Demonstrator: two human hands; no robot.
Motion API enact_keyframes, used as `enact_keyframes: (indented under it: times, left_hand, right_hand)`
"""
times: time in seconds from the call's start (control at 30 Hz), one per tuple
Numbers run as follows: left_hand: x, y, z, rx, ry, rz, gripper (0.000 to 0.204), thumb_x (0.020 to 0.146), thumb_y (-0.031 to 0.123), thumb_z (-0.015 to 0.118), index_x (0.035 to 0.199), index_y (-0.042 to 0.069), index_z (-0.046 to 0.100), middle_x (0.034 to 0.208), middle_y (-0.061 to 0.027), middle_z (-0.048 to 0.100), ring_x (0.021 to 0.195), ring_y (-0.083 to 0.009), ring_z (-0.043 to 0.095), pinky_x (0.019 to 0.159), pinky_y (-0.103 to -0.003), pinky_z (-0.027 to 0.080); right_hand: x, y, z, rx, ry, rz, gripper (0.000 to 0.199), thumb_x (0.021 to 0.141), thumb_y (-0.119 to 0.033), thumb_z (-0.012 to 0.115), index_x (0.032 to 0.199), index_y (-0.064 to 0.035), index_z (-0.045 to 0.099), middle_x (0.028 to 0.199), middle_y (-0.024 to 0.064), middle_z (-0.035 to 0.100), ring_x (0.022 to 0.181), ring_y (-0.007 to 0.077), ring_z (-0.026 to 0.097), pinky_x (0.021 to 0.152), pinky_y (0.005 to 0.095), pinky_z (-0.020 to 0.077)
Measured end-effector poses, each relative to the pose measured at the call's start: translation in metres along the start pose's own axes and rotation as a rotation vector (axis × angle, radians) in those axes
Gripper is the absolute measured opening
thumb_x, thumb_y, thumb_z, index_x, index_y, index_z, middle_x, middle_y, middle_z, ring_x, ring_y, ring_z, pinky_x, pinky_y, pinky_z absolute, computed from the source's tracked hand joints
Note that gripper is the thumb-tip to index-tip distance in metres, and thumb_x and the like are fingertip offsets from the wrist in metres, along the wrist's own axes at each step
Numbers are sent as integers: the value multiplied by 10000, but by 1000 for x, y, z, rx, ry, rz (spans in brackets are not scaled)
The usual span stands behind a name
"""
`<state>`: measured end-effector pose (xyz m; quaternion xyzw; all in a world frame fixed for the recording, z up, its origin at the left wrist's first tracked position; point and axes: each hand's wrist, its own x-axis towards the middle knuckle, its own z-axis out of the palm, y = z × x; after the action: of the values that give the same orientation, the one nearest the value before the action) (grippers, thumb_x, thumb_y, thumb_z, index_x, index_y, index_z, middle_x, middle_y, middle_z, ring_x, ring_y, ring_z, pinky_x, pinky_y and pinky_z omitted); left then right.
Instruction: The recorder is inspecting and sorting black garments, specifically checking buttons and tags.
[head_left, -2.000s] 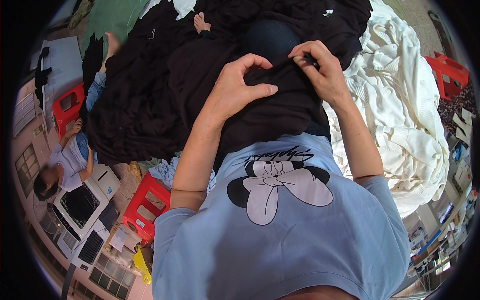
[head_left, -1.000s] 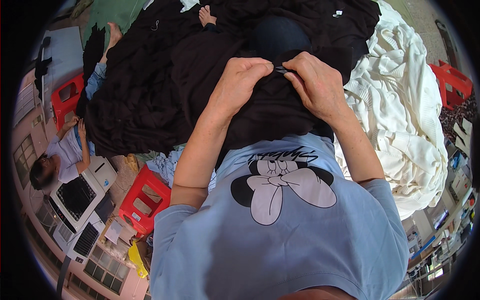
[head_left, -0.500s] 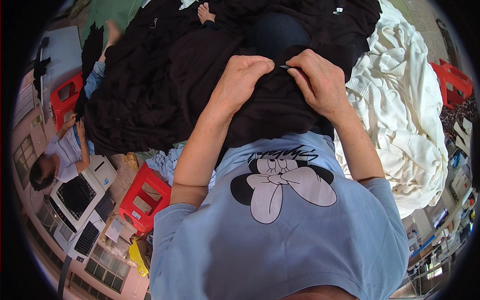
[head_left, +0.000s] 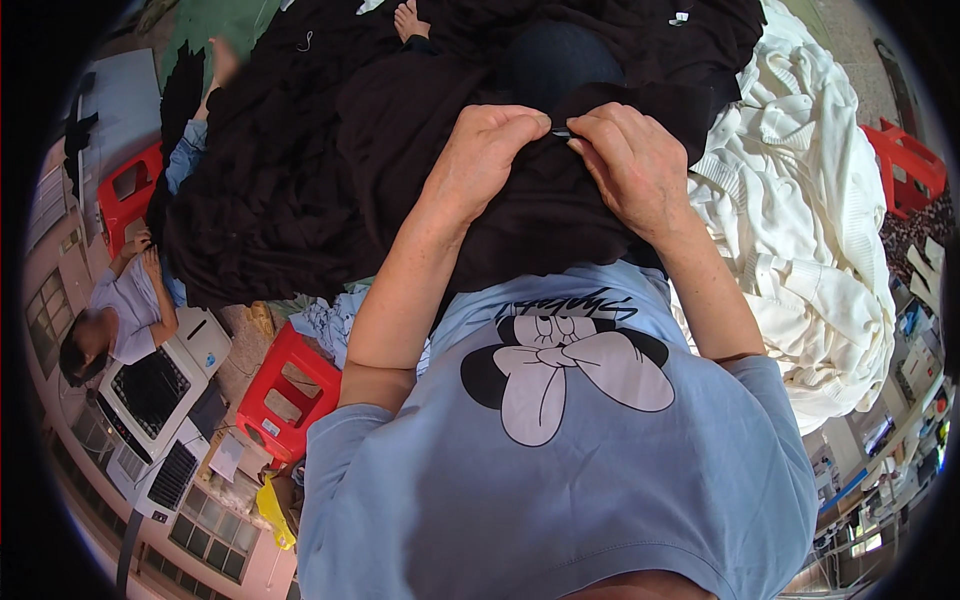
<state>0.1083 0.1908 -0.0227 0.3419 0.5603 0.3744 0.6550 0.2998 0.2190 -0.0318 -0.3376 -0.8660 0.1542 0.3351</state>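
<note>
Across my lap lies a black knitted garment (head_left: 540, 215), its folds running into a larger dark pile. My left hand (head_left: 478, 155) is closed in a pinch on the garment's edge, thumb and forefinger pressed together. Close beside it, my right hand (head_left: 635, 165) pinches a small dark tool with a shiny blade-like tip (head_left: 561, 131). That tip reaches the cloth next to my left fingertips. Most of the tool is hidden by my right fingers, so its exact kind cannot be made out.
Dark cloth (head_left: 270, 190) spreads left and ahead; white knitwear (head_left: 790, 220) is heaped to the right. Red stools (head_left: 290, 395) stand at the left, another red stool (head_left: 903, 168) at far right. A person (head_left: 125, 310) sits at far left, near a white-framed box (head_left: 165, 385).
My right hand has shifted slightly left, bringing the tool's tip closer to my left fingertips. My left hand keeps its pinch on the cloth, nearly in place.
</note>
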Motion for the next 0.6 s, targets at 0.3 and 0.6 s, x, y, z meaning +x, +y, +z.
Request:
enact_keyframes:
  times: [0.3, 0.6]
  left_hand:
    - [0, -2, -1, 30, 6, -4, 209, 887, 77, 576, 950, -88, 688, 888, -52, 682, 817, -85, 593, 777, -212, 451]
    - [0, 0, 1, 28, -7, -19, 205, 880, 67, 560, 931, -80, 693, 877, -46, 681, 810, -82, 590, 768, -211, 450]
  right_hand:
    - [-1, 6, 0, 63, 16, 47, 155, 807, -128, 688, 922, -75, 599, 830, 43, 585, 711, 226, 593, 600, 316, 454]
    - [4, 4, -8, -1, -69, -16, 135, 810, -134, 683, 905, -78, 605, 818, 30, 584, 721, 214, 596, 605, 314, 455]
